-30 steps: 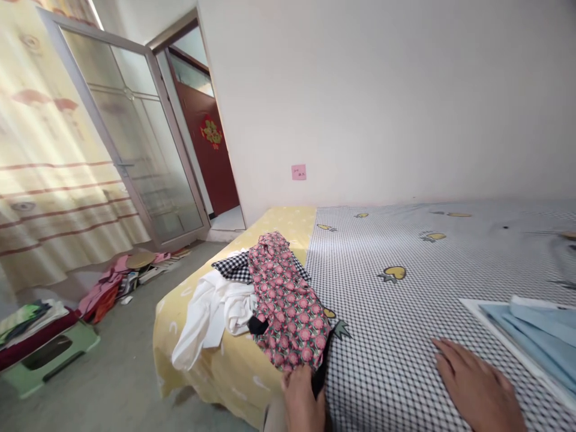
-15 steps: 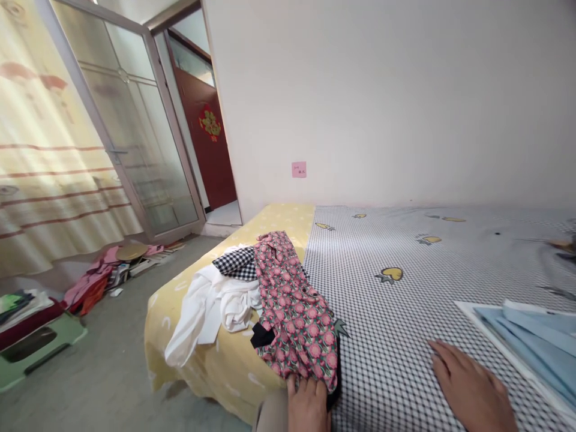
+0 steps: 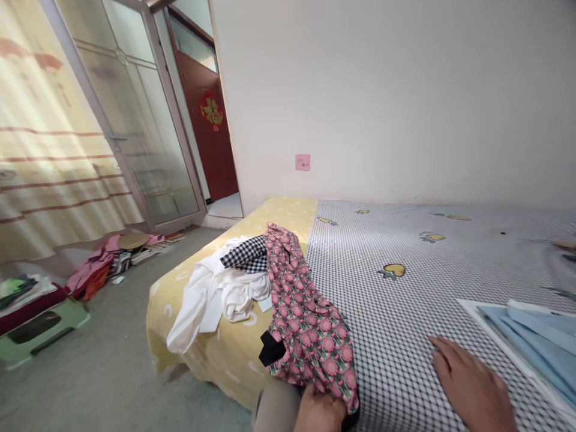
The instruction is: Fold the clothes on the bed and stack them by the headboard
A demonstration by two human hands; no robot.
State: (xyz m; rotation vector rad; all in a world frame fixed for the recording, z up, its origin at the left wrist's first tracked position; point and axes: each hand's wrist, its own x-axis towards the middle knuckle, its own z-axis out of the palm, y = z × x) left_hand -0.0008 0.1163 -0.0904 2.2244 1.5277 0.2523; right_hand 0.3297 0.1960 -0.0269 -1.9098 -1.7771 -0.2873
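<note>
A pink floral garment (image 3: 310,312) with black trim stretches across the edge of the bed. My left hand (image 3: 320,411) has its fingers closed on the near end of this garment, low in the head view. Beneath and beside its far end lie a black-and-white checked cloth (image 3: 246,254) and a crumpled white garment (image 3: 198,297). My right hand (image 3: 472,381) rests flat on the checked bed sheet (image 3: 396,324), fingers stretched out and holding nothing. To its right is a folded light blue garment (image 3: 535,342) on a white board-like sheet.
Yellow cloth (image 3: 198,372) covers the bed's left side. On the floor at left stand a green stool (image 3: 45,336) with clothes on it and a heap of pink and red cloth (image 3: 96,270). A glass door (image 3: 135,120) stands ajar; a pink note (image 3: 303,162) is on the wall.
My left hand has pulled the floral garment's near end toward me and to the right. My right hand stays on the sheet. The view has shifted slightly.
</note>
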